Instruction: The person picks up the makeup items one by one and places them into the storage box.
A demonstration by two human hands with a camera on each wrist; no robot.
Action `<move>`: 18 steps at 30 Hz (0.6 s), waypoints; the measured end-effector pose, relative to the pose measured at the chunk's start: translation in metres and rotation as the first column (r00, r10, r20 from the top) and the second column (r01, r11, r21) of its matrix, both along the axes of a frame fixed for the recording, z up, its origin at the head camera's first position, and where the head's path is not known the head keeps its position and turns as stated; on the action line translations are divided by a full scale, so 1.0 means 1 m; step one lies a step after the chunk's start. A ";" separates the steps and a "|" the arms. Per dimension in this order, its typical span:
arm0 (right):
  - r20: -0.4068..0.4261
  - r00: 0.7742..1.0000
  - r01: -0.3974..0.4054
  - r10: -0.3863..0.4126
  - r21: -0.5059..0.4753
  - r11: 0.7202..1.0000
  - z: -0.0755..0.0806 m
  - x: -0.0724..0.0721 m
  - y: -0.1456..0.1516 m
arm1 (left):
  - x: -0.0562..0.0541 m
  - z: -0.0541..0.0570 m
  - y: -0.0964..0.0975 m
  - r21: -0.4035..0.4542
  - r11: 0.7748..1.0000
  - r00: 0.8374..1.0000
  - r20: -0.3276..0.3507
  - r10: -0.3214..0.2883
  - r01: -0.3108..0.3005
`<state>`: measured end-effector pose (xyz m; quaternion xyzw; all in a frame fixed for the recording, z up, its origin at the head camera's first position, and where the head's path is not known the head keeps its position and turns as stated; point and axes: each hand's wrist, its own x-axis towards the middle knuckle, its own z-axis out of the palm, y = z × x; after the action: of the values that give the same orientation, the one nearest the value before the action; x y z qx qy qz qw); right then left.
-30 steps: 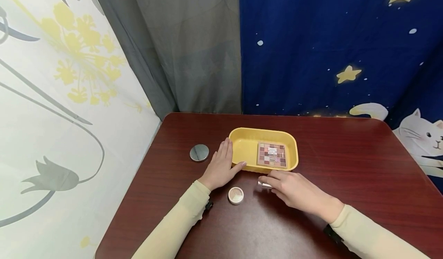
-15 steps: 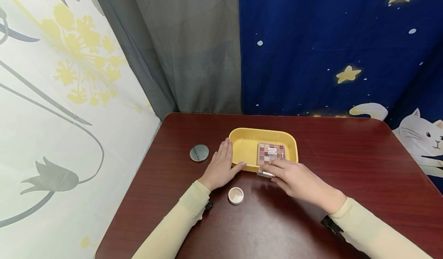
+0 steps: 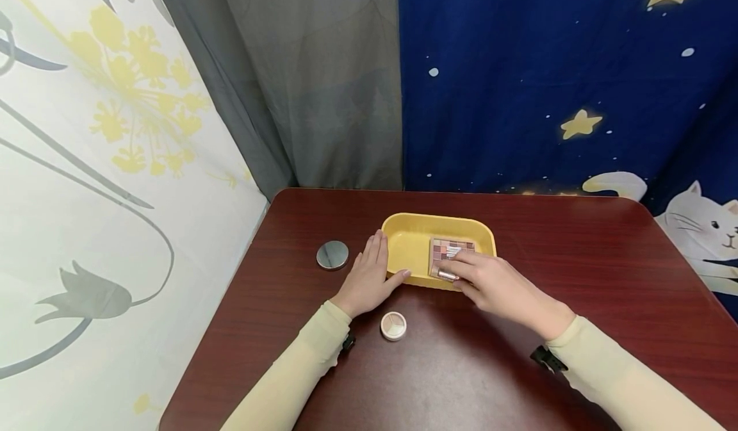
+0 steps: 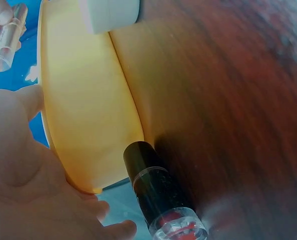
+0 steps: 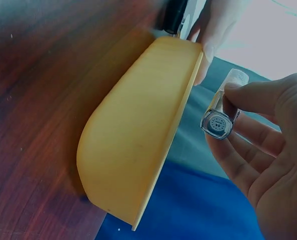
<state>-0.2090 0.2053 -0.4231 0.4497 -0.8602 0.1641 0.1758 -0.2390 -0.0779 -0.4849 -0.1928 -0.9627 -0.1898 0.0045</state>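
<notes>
My right hand (image 3: 498, 285) pinches a clear and silver lipstick tube (image 3: 448, 275) between thumb and fingers, over the near right part of a yellow tray (image 3: 403, 252). In the right wrist view, the tube's round-labelled end (image 5: 217, 124) faces the camera, above rim level. An eyeshadow palette (image 3: 438, 250) lies inside the tray, partly covered by the right hand. My left hand (image 3: 363, 282) rests along the tray's left end, fingers straight and thumb at the near rim. In the left wrist view, a black tube (image 4: 156, 187) with a clear faceted end lies beside the tray.
A round three-section makeup pot (image 3: 394, 326) sits on the table (image 3: 576, 258) in front of the tray. Left of the left hand lies a round silver compact (image 3: 332, 255). Grey and blue curtains (image 3: 519, 98) hang behind the table's far edge.
My right hand has lifted the lipstick from in front of the tray and moved it away from me, over the near rim and palette. The left hand stays put.
</notes>
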 end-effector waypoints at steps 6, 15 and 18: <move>0.033 0.999 0.009 -0.008 -0.008 1.000 -0.001 -0.013 0.003 | -0.001 -0.001 0.000 0.005 1.000 1.000 -0.006 -0.004 0.005; 0.081 0.996 0.045 -0.046 0.021 0.999 -0.010 -0.026 0.008 | 0.001 0.001 -0.001 0.008 1.000 1.000 -0.006 -0.009 0.009; 0.094 0.994 0.048 -0.050 0.027 0.998 -0.012 -0.030 0.009 | 0.001 0.001 -0.001 0.013 1.000 1.000 -0.007 -0.007 0.007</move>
<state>-0.2385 0.2139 -0.4350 0.4224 -0.8803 0.1703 0.1331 -0.2382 -0.0787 -0.4837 -0.1968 -0.9607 -0.1955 0.0086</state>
